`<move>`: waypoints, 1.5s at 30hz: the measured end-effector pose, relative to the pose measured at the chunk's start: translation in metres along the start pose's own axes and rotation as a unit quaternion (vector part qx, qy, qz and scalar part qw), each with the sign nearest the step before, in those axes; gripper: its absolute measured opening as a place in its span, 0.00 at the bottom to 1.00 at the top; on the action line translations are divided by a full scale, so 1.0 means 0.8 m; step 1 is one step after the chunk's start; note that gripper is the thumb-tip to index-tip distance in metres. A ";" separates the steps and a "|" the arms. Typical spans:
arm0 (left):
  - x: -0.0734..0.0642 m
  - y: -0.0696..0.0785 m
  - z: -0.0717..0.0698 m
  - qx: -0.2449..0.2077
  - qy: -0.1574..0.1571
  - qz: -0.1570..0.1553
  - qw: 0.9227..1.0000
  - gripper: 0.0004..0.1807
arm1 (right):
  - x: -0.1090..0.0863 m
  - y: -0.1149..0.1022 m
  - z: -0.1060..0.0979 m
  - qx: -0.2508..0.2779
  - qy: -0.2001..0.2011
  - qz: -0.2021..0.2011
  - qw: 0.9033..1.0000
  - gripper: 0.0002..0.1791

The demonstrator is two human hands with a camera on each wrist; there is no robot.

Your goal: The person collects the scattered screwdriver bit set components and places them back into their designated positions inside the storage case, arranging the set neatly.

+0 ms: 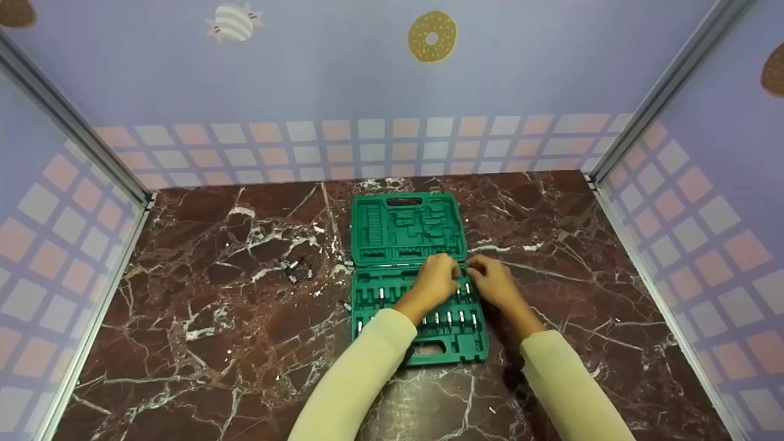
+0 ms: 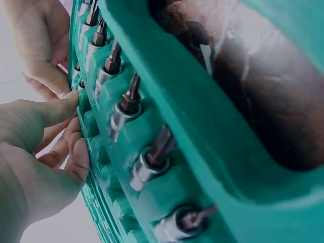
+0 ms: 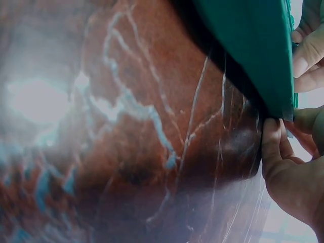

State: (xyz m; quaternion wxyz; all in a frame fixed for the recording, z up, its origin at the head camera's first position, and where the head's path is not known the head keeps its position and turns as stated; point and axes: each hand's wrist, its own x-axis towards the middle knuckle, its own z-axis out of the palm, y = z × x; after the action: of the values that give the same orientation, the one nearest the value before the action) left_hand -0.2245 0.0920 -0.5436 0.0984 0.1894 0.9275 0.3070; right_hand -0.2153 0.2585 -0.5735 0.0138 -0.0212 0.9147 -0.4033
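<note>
An open green plastic bit case [image 1: 444, 340] lies on the marble tabletop, its lid [image 1: 380, 223] folded back. Chrome socket bits [image 1: 449, 319] sit in its lower row; in the left wrist view dark-tipped socket bits [image 2: 152, 161] stand in their slots. My left hand [image 1: 436, 280] reaches over the upper row with curled fingers, its thumb tip right at a slot beside a seated bit in the left wrist view. I cannot tell whether it pinches a bit. At the right edge near the hinge, my right hand [image 1: 495, 283] pinches the case rim between thumb and fingers.
Several loose dark and silver pieces [image 1: 294, 266] lie on the tabletop left of the case. Another small piece [image 1: 346, 304] lies against the case's left side. Patterned walls [image 1: 343, 147] with metal corner posts [image 1: 649, 92] enclose the back and sides.
</note>
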 end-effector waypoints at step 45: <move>-0.075 -0.091 -0.107 -0.142 0.120 0.008 0.983 0.08 | 0.008 -0.012 0.000 -0.013 0.010 0.017 1.000 0.08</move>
State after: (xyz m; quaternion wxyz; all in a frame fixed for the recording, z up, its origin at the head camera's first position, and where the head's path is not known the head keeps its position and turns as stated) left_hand -0.2171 -0.0324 -0.5161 0.0100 0.1424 0.8779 0.4571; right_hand -0.2212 0.2515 -0.5666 0.0110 -0.0017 0.9200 -0.3917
